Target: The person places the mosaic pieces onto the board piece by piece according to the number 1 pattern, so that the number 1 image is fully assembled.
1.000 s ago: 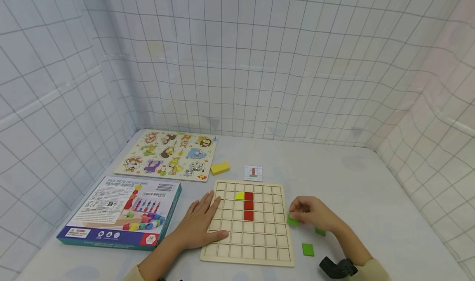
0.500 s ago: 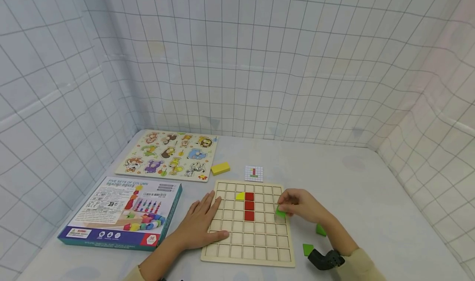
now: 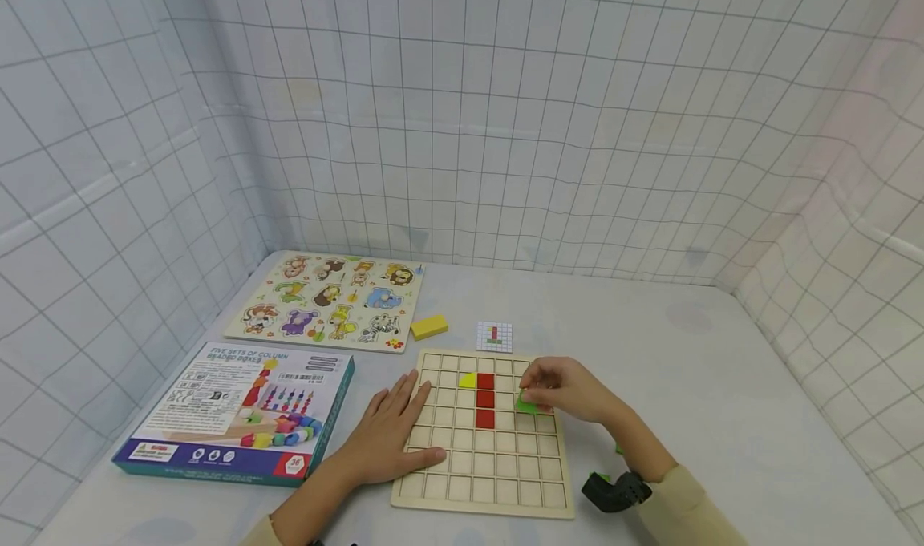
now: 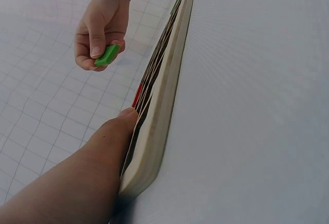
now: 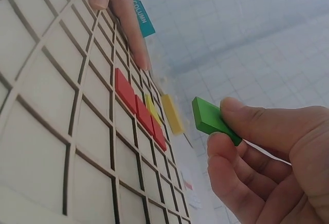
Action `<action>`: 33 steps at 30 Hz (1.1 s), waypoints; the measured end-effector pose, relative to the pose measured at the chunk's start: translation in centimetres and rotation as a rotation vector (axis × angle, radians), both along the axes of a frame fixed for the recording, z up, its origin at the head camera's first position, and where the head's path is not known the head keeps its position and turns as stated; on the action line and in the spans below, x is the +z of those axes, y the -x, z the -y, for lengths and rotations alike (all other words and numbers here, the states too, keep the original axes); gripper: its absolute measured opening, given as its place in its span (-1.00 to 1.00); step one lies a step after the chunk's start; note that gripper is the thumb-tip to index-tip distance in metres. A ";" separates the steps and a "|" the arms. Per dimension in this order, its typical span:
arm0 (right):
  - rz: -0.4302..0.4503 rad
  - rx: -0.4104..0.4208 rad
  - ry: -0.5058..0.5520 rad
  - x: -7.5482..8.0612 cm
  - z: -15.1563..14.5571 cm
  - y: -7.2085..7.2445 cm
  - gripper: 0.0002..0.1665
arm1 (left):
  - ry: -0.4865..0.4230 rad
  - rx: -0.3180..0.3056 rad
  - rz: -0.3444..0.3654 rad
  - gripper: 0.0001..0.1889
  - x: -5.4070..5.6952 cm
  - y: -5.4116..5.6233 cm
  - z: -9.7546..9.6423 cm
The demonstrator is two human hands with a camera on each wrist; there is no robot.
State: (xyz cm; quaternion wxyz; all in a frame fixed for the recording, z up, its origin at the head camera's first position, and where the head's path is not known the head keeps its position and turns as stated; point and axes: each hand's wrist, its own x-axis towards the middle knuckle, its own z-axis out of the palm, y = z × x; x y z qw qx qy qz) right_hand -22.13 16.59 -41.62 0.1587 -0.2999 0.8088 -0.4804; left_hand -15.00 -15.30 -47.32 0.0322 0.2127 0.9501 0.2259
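Note:
A wooden grid board [image 3: 462, 490] lies on the table, with several red square tiles [image 3: 485, 399] in one column and a yellow tile [image 3: 467, 380] beside the top one. My left hand [image 3: 390, 434] rests flat on the board's left edge, fingers spread. Between thumb and fingers, my right hand [image 3: 566, 390] pinches a green square tile [image 5: 213, 117]. In the right wrist view that tile is held above the board, apart from the grid. Other green tiles [image 3: 619, 450] on the table are mostly hidden by the right arm.
Behind the board lies a small pattern card [image 3: 494, 337], with a yellow block [image 3: 429, 327] to its left. An animal puzzle board [image 3: 325, 301] stands at the back left. A bead-set box [image 3: 238, 414] lies in front of it.
My right hand has moved left from beside the board to over its right side, carrying the green tile. The left hand has stayed put.

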 end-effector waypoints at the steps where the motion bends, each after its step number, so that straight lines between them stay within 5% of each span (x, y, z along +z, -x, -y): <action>1: 0.001 0.003 0.003 0.1 0.2 0.0 -0.85 | 0.001 0.000 -0.001 0.08 0.0 0.0 0.0; 24: 0.019 0.100 0.073 0.5 4.3 -0.3 -0.88 | 0.003 -0.003 0.000 0.07 0.2 0.0 0.0; 33: 0.001 0.134 0.058 -0.5 5.9 -0.5 -0.86 | 0.003 -0.002 -0.006 0.08 0.2 -0.1 -0.1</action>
